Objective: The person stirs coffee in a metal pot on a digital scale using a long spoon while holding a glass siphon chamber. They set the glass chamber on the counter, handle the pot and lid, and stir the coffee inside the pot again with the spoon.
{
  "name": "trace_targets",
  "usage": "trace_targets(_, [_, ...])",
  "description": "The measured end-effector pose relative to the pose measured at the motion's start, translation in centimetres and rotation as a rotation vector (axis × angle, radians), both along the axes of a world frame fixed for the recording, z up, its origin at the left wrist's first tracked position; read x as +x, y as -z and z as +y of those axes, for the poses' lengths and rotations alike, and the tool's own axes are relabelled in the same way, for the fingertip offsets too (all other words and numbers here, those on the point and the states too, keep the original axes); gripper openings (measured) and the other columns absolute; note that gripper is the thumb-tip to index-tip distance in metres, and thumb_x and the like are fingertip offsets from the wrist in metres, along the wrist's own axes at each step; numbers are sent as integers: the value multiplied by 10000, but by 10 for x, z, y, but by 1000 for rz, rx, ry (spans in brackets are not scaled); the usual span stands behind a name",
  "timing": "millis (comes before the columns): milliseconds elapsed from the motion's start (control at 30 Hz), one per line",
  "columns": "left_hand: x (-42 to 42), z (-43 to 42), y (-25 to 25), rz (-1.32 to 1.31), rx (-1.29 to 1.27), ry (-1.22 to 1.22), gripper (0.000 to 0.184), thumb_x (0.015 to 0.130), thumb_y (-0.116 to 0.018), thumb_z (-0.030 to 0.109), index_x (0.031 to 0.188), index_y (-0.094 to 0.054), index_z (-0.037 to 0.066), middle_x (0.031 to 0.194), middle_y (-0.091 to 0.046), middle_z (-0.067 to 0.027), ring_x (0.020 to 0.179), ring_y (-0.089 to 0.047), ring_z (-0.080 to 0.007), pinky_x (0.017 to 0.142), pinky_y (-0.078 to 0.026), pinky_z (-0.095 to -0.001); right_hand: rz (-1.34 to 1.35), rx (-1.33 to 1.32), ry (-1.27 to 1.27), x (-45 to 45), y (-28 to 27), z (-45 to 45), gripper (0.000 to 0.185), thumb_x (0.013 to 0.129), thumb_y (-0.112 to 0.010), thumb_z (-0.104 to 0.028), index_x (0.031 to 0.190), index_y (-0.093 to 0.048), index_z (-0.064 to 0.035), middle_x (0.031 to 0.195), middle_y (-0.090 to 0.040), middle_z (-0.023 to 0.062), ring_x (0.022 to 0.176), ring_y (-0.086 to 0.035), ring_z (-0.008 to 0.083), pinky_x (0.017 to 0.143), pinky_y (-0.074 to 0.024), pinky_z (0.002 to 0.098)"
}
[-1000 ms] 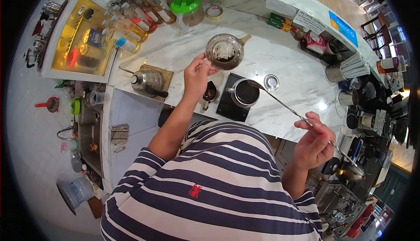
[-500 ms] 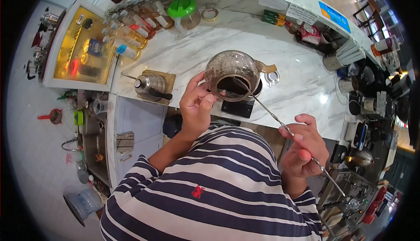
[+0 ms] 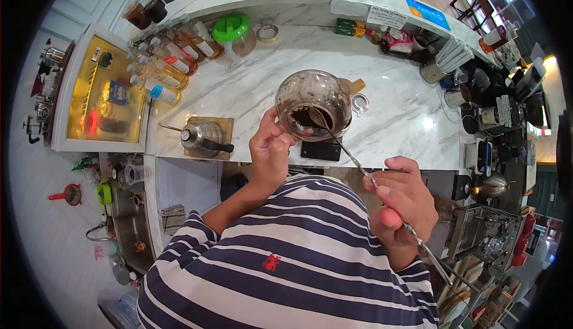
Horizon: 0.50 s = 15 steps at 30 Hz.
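Note:
My left hand [image 3: 271,153] grips the near left side of a round glass jar [image 3: 319,84], tilted so that its mouth faces me. Dark brown grounds or powder lie inside, and the glass is smudged with brown. A tan knob or handle [image 3: 357,85] sticks out at the jar's far right. Between the thumb and fingers of my right hand [image 3: 403,201] is a long twisted-stem bar spoon [image 3: 353,157], its bowl end inside the jar's mouth. Below the jar lies a black scale [image 3: 321,150], partly hidden by it.
On the marble counter [image 3: 250,84] a steel gooseneck kettle [image 3: 203,138] stands at left on a wooden board. Several bottles [image 3: 170,75], a green-lidded jug [image 3: 231,29] and a tape roll [image 3: 267,33] line the back. A small metal strainer [image 3: 360,103] lies right of the jar.
The jar has turned a little, showing more of the dark contents. My right hand and the spoon have shifted left and slightly down, and the whole view has swung a little.

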<state>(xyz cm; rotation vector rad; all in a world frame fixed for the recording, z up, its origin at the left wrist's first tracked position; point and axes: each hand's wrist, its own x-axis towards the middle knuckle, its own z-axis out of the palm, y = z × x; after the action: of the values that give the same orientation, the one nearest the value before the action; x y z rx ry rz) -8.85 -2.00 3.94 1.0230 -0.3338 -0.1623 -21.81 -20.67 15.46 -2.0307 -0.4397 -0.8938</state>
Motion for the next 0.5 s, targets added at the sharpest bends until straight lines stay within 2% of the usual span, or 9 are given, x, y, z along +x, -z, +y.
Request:
trace_targets(67, [4,9,10,-12,56,-2,179,950,-526,58,779,-520,3,1411,-483,-234,1188,-662,-289,937,-567,-376,3,-8,10,5,-1,9,333,1009,-673,-303,1143,-637,0,924,-742,157,852,-742,307,869,-568,515])
trace_targets(300, [13,15,10,-99,13,33,185,933,-547,67,761,-529,4,1401,-495,-229,1255,-596,-261,936,-564,-372,-9,-4,38,15,5,35,357,979,-694,-320,1129,-642,0,902,-739,148,839,-743,298,869,-573,501])
trace_targets(400, [15,16,3,-81,-63,45,209,943,-561,98,757,-530,8,1411,-484,-238,1234,-610,-268,959,-555,-386,-19,-5,32,21,9,42,361,975,-694,-324,1127,-644,-1,889,-739,145,832,-744,296,867,-575,500])
trace_targets(500, [28,22,13,-171,-9,61,217,949,-561,97,754,-520,13,1431,-465,-242,1265,-603,-300,988,-565,-413,-28,-11,41,25,10,49,361,977,-694,-325,1125,-645,0,882,-739,144,827,-744,294,863,-577,501])
